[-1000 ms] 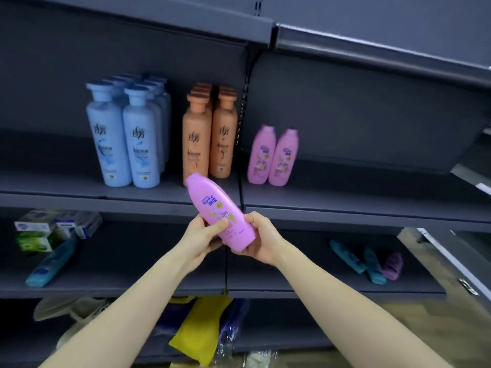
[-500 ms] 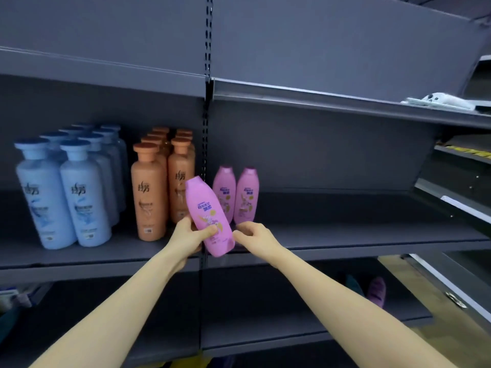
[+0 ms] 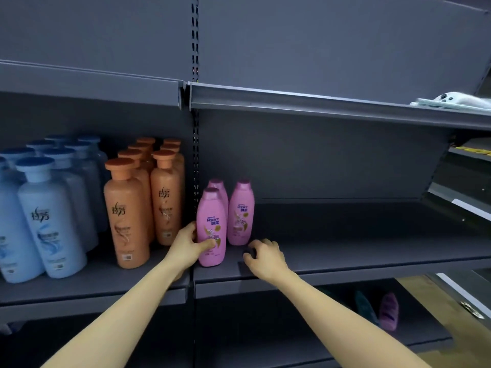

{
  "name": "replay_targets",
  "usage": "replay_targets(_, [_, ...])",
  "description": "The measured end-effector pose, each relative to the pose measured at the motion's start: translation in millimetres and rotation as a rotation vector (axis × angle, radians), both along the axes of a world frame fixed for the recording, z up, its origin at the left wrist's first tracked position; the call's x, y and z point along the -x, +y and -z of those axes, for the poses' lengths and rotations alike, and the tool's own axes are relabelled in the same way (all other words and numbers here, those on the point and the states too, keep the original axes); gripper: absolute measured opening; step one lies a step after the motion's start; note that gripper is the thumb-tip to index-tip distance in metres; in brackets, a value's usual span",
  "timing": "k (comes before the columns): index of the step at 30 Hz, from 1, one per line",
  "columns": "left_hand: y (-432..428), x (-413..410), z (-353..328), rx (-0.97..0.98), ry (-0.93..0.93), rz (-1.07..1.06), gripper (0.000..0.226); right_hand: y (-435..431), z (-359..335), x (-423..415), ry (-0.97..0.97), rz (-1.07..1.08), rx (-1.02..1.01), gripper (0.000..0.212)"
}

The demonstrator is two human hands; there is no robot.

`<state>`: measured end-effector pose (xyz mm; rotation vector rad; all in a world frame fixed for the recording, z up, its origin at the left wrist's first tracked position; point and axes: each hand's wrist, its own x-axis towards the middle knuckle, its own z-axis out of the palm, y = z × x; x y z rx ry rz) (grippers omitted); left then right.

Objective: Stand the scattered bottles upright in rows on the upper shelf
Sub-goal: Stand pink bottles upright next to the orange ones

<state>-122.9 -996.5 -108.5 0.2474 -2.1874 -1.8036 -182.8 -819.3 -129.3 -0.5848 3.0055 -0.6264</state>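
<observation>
On the upper shelf [image 3: 345, 251] the left hand [image 3: 190, 244] clamps the pink bottle [image 3: 212, 227] low on its body, likely steadying it upright just in front of the standing pink pair [image 3: 241, 213] to keep the row straight. The right hand [image 3: 265, 257] sits just beside it, loosely curled and holding nothing. A purple bottle [image 3: 388, 310] on the shelf below seems to lie flat, though the view is dim.

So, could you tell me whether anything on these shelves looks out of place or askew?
Yes: a purple bottle and a teal bottle lie on their sides on the lower shelf, at right, instead of standing upright.
</observation>
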Motion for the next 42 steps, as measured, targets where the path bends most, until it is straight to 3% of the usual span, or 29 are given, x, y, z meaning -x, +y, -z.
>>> replay_targets(7, [-5, 6, 10, 0.151, 0.019, -0.026, 0.052, -1, 4, 4, 0.06, 0.029, 0.038, 0.035])
replay_targets(11, [5, 4, 24, 0.288, 0.087, -0.167, 0.087, -2, 3, 6, 0.069, 0.044, 0.052, 0.037])
replay_targets(13, [15, 2, 26, 0.331, 0.076, -0.184, 0.095, -2, 4, 6, 0.067, 0.047, 0.057, 0.037])
replay_targets(42, [23, 16, 30, 0.363, 0.01, -0.213, 0.088, 0, 5, 4, 0.061, 0.035, -0.006, 0.042])
